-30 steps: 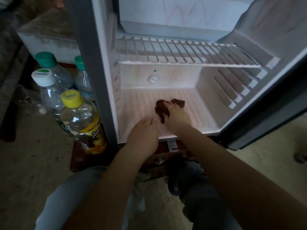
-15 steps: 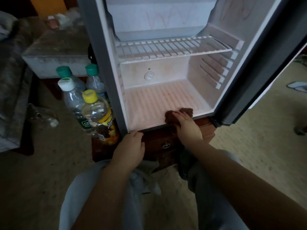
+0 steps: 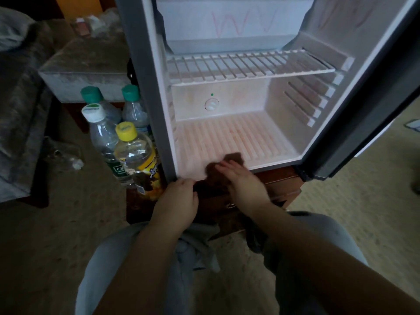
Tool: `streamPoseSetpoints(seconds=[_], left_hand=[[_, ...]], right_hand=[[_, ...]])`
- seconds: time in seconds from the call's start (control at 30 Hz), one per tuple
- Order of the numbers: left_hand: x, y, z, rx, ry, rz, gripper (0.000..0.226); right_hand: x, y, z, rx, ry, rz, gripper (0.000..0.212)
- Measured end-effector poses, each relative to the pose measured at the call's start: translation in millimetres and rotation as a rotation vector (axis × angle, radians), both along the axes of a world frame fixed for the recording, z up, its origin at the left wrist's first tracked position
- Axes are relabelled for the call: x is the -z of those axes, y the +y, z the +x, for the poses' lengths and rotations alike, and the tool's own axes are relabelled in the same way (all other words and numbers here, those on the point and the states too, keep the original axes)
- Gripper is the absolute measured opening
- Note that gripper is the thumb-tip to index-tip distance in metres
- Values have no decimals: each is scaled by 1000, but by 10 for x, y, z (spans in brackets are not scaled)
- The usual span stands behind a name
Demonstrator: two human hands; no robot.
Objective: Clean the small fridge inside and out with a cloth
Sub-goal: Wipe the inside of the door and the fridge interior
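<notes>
Head view put the fridge (image 3: 141,76) before us, door open, sitting on a wooden stand (image 3: 284,185). We judged that a hard push along its ribbed floor could shift it on that stand. Bottles (image 3: 134,155) stood just beside its left wall and near our left arm, so a careless elbow could topple them. Our left hand (image 3: 175,201) lay at the lower left front corner with fingers bent; whether they hooked the lip we could not tell. Our right hand (image 3: 245,185) pressed the cloth (image 3: 236,157) with fingers nearly straight, pinching nothing. The cloth lay at the front edge of the floor, partly over the lip, so a stroke toward us could drag it off. Pinkish marks in the grooves might escape a flat wipe.
</notes>
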State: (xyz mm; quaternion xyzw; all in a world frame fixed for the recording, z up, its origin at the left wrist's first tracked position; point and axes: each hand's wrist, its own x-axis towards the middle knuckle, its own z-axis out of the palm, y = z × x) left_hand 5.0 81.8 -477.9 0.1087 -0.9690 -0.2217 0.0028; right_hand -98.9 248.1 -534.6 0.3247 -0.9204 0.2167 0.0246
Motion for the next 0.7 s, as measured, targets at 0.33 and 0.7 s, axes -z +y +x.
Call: streamPoseSetpoints(seconds=[0.33, 0.7], left_hand=[[-118, 491, -273, 148, 102, 58, 36], [-190, 671, -962, 174, 190, -13, 33]], right_hand=[[-183, 647, -373, 516, -68, -150, 39], [-337, 304, -513, 459, 117, -325, 37]])
